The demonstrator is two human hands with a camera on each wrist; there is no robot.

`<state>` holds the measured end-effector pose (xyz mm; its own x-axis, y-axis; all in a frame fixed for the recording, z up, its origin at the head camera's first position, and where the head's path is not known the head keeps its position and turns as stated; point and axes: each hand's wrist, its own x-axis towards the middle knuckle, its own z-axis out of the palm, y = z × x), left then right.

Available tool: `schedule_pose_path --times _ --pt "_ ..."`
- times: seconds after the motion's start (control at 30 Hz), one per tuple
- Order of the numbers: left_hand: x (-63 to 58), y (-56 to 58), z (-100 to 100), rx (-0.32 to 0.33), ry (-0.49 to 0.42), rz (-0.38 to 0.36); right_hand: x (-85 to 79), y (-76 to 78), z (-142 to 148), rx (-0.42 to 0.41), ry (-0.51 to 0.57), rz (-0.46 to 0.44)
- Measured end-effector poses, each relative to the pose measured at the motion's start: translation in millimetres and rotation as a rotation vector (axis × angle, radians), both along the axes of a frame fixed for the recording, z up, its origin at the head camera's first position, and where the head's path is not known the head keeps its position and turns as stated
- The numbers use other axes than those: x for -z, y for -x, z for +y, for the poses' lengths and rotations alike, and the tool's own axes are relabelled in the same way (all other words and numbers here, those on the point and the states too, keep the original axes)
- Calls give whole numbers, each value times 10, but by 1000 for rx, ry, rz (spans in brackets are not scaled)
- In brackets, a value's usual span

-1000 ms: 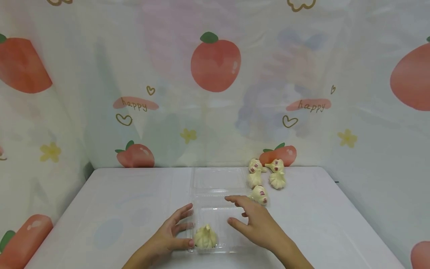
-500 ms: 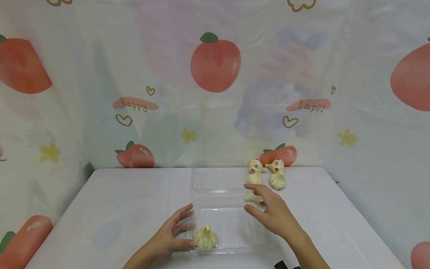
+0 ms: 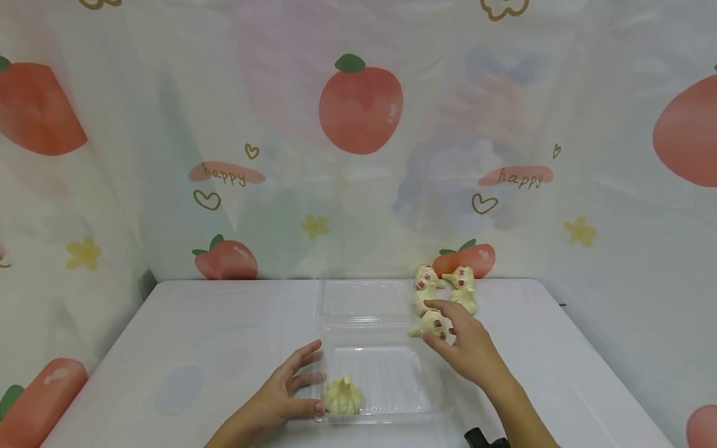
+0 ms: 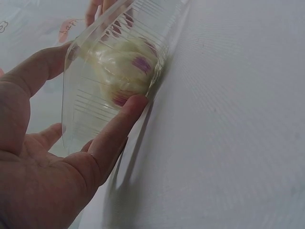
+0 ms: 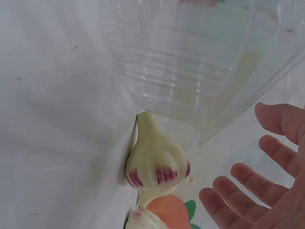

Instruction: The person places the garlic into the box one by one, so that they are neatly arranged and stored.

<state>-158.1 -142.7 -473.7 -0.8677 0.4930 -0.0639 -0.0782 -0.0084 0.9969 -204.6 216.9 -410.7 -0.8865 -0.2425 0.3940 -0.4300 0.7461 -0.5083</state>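
A clear plastic clamshell box (image 3: 386,373) lies on the table with its lid (image 3: 364,300) folded back. Inside its near left corner sits one garlic bulb (image 3: 343,397), showing purple marks through the wall in the left wrist view. My left hand (image 3: 282,389) touches the box's left side from outside, thumb and fingers spread along the wall (image 4: 86,114). My right hand (image 3: 467,345), fingers spread and holding nothing, hovers at another garlic bulb (image 3: 432,323) just right of the box. The right wrist view shows that bulb (image 5: 157,160) lying apart from the thumb and fingers.
More garlic bulbs (image 3: 462,300) lie in a cluster by the table's back right edge. A patterned cloth backdrop (image 3: 358,211) rises behind the table (image 3: 224,373). Some black object (image 3: 478,438) shows at the bottom edge, beside the right forearm.
My right hand has moved right from over the box to the nearest loose garlic bulb. The black object has come into view at the bottom. My left hand has stayed against the box.
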Motion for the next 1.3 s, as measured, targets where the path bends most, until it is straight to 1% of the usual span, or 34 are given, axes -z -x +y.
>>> schedule_pose_path --times 0.23,0.5,0.67,0.8,0.93,1.07,1.3 --pt "-7 -4 -4 -5 12 1 103 79 63 21 -14 34" --pt "-30 -30 4 -12 24 -17 228 139 113 16 -13 -4" --pt "-37 -34 -2 -5 4 3 285 162 130 15 -16 -4" --pt "-43 -33 -3 -1 -7 14 315 180 144 21 -22 -3" --pt "-56 -30 -9 -7 7 23 331 198 158 7 -45 -29" --pt "-50 -23 -13 -9 7 16 334 201 171 4 -76 -58" --pt "-32 -21 -9 -10 -2 2 309 187 228 79 -151 -115"
